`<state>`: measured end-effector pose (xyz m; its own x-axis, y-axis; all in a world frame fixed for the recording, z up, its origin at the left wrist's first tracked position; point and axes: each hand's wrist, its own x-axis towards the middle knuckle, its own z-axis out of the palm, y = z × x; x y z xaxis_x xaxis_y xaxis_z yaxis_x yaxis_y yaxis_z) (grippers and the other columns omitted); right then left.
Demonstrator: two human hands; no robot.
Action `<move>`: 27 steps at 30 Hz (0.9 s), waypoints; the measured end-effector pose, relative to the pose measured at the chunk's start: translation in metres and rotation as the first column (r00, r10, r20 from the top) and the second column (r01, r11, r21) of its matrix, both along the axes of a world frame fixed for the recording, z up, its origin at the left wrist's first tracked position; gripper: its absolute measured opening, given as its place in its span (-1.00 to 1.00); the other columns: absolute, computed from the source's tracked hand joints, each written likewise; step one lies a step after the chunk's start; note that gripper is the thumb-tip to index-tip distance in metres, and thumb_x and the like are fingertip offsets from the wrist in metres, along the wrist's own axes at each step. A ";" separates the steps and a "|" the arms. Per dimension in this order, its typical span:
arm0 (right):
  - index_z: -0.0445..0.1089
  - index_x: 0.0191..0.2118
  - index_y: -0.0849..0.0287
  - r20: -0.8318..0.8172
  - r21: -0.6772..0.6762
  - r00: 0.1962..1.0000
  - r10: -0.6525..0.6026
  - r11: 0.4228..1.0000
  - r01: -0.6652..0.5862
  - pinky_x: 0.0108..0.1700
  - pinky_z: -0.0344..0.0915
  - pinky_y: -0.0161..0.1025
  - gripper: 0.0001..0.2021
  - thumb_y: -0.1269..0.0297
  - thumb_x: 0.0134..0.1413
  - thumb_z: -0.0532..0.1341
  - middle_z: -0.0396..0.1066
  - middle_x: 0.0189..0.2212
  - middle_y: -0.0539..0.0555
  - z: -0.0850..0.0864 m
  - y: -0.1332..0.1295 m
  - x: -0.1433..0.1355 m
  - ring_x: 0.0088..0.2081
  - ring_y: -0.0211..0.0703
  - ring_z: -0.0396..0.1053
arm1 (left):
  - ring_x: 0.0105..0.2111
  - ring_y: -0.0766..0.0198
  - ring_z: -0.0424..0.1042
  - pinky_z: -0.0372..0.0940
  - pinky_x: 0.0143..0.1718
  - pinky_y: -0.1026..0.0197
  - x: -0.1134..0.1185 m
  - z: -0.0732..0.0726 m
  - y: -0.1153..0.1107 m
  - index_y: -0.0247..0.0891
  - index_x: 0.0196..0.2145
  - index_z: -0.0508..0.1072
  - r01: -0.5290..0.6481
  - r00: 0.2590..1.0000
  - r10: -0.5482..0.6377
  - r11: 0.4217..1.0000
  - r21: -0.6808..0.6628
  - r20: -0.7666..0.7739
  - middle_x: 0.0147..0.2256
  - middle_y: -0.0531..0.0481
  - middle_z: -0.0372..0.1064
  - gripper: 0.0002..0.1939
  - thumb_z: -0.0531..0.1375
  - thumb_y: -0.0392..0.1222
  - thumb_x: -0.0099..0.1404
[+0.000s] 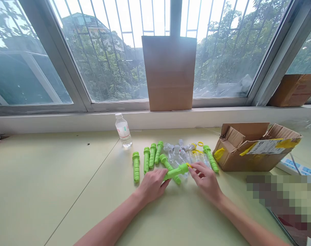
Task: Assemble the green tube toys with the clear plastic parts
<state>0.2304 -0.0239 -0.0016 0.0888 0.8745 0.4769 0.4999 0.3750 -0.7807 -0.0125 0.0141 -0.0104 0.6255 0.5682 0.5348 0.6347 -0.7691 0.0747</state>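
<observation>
A green threaded tube [179, 170] is gripped at its lower end by my left hand [152, 184], its threaded end tilted up to the right. My right hand [206, 179] pinches a thin yellow ring [188, 165] against that threaded end. Beneath the held tube, another green tube [166, 162] lies slanted on the table. Several more green tubes [136, 167] lie to the left of it, and one green tube [211, 159] rests on the right. Behind my hands is a pile of clear plastic bottles [178, 157], with other yellow rings [200, 144] around it.
An open cardboard box [247, 162] stands at the right, near a white power strip [298, 167]. A water bottle [124, 131] stands at the back of the pale table [55, 164]. A cardboard sheet [170, 73] leans against the window.
</observation>
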 end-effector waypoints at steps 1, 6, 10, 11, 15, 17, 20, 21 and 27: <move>0.54 -0.27 0.15 0.002 -0.006 1.000 0.021 1.000 -0.021 -0.51 0.40 -0.28 -0.66 0.01 0.22 0.14 0.49 -0.27 0.15 0.000 0.000 -0.001 -0.44 -0.19 0.44 | -0.39 0.17 0.50 0.30 -0.44 0.21 0.000 0.000 0.000 -0.21 -0.16 0.30 -0.001 1.000 0.001 1.000 0.000 -0.002 -0.38 -0.03 0.47 -0.88 0.05 -0.15 0.41; 0.54 -0.31 0.17 -0.037 -0.015 0.997 0.063 0.998 -0.064 -0.49 0.43 -0.27 -0.64 0.03 0.25 0.12 0.50 -0.21 0.19 0.002 -0.003 -0.002 -0.37 -0.14 0.47 | -0.40 0.18 0.50 0.30 -0.44 0.21 0.000 0.002 -0.001 -0.22 -0.16 0.29 -0.004 1.000 0.004 1.000 0.005 -0.012 -0.38 -0.02 0.48 -0.87 0.03 -0.15 0.42; 0.53 -0.40 0.16 -0.060 -0.019 0.995 0.084 0.996 -0.086 -0.47 0.44 -0.27 -0.59 0.02 0.28 0.07 0.51 -0.22 0.19 0.004 -0.004 -0.001 -0.34 -0.13 0.47 | -0.40 0.19 0.49 0.30 -0.45 0.21 0.001 0.003 -0.002 -0.22 -0.15 0.30 0.011 1.000 -0.011 1.000 0.000 0.002 -0.37 -0.03 0.48 -0.87 0.04 -0.16 0.41; 0.53 -0.37 0.16 -0.062 -0.018 0.995 0.082 0.996 -0.083 -0.47 0.44 -0.27 -0.60 0.02 0.27 0.08 0.51 -0.22 0.18 0.004 -0.004 -0.001 -0.36 -0.14 0.47 | -0.39 0.19 0.50 0.30 -0.44 0.22 0.001 0.004 -0.002 -0.22 -0.15 0.31 0.013 1.000 -0.013 1.000 -0.004 0.005 -0.36 -0.03 0.48 -0.87 0.04 -0.16 0.41; 0.50 -0.21 0.15 -0.065 -0.033 0.997 0.041 0.999 -0.043 -0.49 0.44 -0.26 -0.67 0.02 0.21 0.14 0.51 -0.25 0.15 0.003 -0.003 -0.002 -0.44 -0.18 0.47 | -0.38 0.20 0.50 0.31 -0.44 0.22 0.001 0.004 -0.002 -0.22 -0.17 0.32 0.014 1.000 -0.014 1.000 -0.008 -0.003 -0.37 -0.02 0.48 -0.87 0.03 -0.16 0.42; 0.48 -0.18 0.15 -0.059 -0.055 0.998 0.034 0.998 -0.037 -0.49 0.44 -0.27 -0.68 0.02 0.20 0.15 0.51 -0.25 0.13 0.003 -0.003 -0.002 -0.44 -0.18 0.48 | -0.38 0.19 0.50 0.31 -0.44 0.22 0.001 0.004 -0.002 -0.22 -0.16 0.31 0.018 1.000 -0.018 1.000 -0.002 -0.011 -0.37 -0.03 0.48 -0.87 0.02 -0.16 0.42; 0.46 -0.17 0.15 -0.055 -0.079 0.998 0.040 0.996 -0.045 -0.48 0.44 -0.27 -0.69 0.02 0.21 0.14 0.51 -0.24 0.14 0.002 -0.002 -0.001 -0.43 -0.17 0.48 | -0.39 0.19 0.50 0.31 -0.45 0.20 0.001 0.003 -0.002 -0.23 -0.16 0.30 0.022 1.000 -0.022 1.000 0.007 -0.020 -0.37 -0.02 0.48 -0.87 0.02 -0.16 0.43; 0.46 -0.17 0.16 -0.056 -0.084 0.998 0.042 0.995 -0.046 -0.48 0.44 -0.27 -0.69 0.03 0.21 0.14 0.51 -0.24 0.14 0.002 -0.002 -0.001 -0.43 -0.17 0.48 | -0.39 0.18 0.50 0.30 -0.45 0.20 0.001 0.003 -0.001 -0.23 -0.16 0.29 0.022 1.000 -0.022 1.000 0.009 -0.023 -0.37 -0.02 0.48 -0.87 0.02 -0.16 0.43; 0.45 -0.12 0.18 -0.096 -0.129 0.994 0.049 0.990 -0.062 -0.45 0.45 -0.23 -0.66 0.02 0.21 0.14 0.51 -0.23 0.17 0.001 -0.003 0.000 -0.42 -0.15 0.49 | -0.39 0.17 0.50 0.29 -0.46 0.19 0.001 0.003 -0.002 -0.23 -0.16 0.28 0.029 0.999 -0.028 0.999 0.018 -0.031 -0.38 -0.02 0.48 -0.88 0.02 -0.16 0.43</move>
